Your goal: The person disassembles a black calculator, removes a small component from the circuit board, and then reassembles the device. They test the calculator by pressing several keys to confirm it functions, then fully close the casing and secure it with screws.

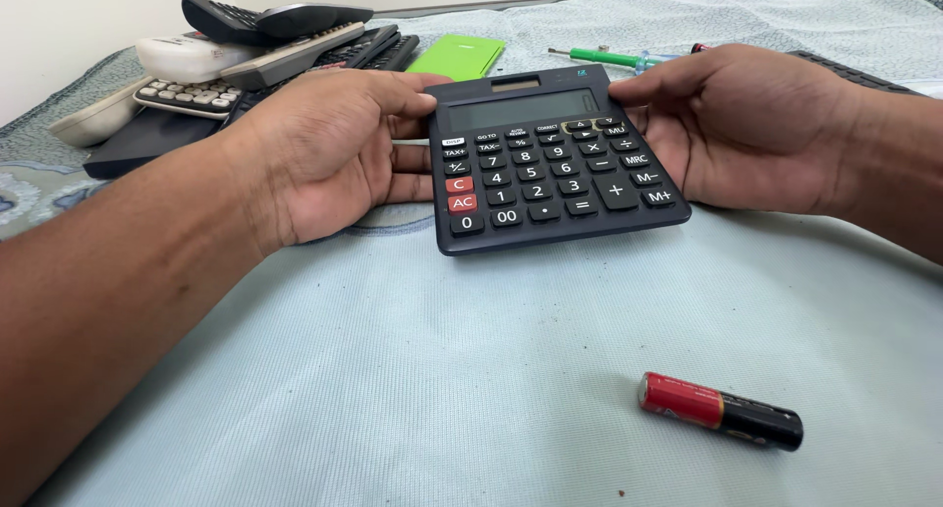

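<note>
A dark grey desktop calculator (550,168) with black keys and two red keys lies face up on a pale blue cloth (393,369). My left hand (329,153) grips its left edge, thumb on the top left corner. My right hand (737,124) holds its right edge, thumb at the top right corner. A red and black battery (720,411) lies loose on the cloth, nearer to me and to the right.
A pile of remote controls (246,50) and a dark flat device sit at the back left. A green flat case (457,55) and a green-handled screwdriver (609,57) lie behind the calculator. A dark keyboard edge (864,75) shows at the back right.
</note>
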